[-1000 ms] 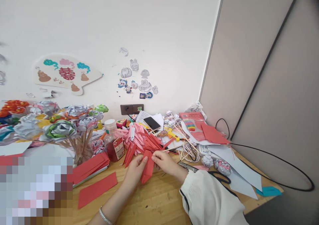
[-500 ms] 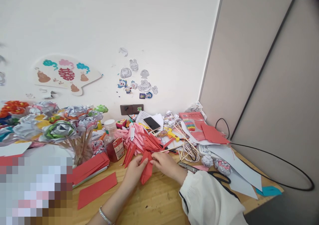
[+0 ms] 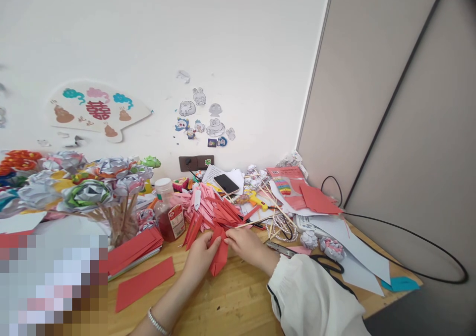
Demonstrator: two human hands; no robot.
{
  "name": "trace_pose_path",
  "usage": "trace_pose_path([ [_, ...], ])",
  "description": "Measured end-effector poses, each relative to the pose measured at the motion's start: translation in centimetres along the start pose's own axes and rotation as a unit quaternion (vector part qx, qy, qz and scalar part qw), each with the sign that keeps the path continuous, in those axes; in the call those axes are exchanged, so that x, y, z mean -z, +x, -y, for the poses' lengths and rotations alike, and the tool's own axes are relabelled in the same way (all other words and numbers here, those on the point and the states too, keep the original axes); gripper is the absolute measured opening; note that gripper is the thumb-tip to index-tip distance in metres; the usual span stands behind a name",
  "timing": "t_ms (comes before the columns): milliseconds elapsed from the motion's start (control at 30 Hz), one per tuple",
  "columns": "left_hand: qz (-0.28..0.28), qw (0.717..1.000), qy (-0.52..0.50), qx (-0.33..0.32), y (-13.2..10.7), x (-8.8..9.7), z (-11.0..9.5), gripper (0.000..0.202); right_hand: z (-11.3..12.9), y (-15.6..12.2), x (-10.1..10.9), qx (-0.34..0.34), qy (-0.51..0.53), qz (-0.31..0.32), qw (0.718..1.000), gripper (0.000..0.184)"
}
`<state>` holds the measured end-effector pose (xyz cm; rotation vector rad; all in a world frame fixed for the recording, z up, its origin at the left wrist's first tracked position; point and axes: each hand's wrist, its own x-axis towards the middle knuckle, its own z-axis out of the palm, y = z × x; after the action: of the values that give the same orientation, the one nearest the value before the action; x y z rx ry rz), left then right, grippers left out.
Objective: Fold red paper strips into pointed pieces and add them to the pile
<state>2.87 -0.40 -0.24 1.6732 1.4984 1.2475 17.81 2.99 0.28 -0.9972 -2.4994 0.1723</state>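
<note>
Between my hands is a folded piece of red paper (image 3: 219, 257), pointed at its near end. My left hand (image 3: 203, 251) grips its left side, thumb on top. On the upper right edge, my right hand (image 3: 243, 244) pinches it with thumb and fingers. Just beyond lies a heap of folded red and pink paper strips (image 3: 208, 207). A single red paper rectangle (image 3: 145, 284) rests on the wooden table (image 3: 223, 306) to the left, beside a stack of red paper (image 3: 136, 246).
Paper flowers (image 3: 89, 194) on sticks stand at the left, near a jar of red contents (image 3: 163, 217). Behind the heap lies a phone (image 3: 226, 183), with a yellow glue gun (image 3: 257, 200) nearby. Black-handled scissors (image 3: 329, 265) and white paper sheets (image 3: 359, 246) are at the right.
Almost nothing differs. Both hands keep their grip on the folded red paper, and the view has shifted very slightly.
</note>
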Motion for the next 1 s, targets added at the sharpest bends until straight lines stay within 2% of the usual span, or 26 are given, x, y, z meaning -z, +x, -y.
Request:
trace_pose_path([
  [267,-0.008,0.999,0.038,-0.019,-0.2,0.1,-0.5,0.020,-0.2,0.1,-0.1,-0.026,0.174,0.008,0.984,0.020],
  [467,-0.003,1.000,0.006,-0.016,-0.4,0.1,-1.3,0.018,-0.2,0.1,-0.4,-0.073,0.326,0.027,0.942,0.028],
  [567,0.029,0.999,-0.023,-0.001,-0.5,0.1,-1.8,0.020,-0.1,0.1,-0.4,-0.089,0.386,0.027,0.918,0.031],
  [633,0.059,0.997,-0.042,0.012,-0.6,0.0,-2.1,0.021,0.1,0.1,-0.3,-0.090,0.403,0.015,0.911,0.031],
  [733,0.079,0.994,-0.076,0.027,-0.6,-0.1,-2.2,0.021,0.2,0.1,-0.1,-0.075,0.393,-0.016,0.916,0.031],
  [900,0.061,0.989,-0.125,0.050,-0.3,-0.1,-1.4,0.025,0.1,0.1,-0.5,-0.082,0.421,0.007,0.903,0.023],
  [1000,0.048,0.982,-0.163,0.083,-0.1,-0.1,-1.0,0.028,0.1,0.2,-0.5,-0.074,0.379,0.004,0.922,0.018],
])
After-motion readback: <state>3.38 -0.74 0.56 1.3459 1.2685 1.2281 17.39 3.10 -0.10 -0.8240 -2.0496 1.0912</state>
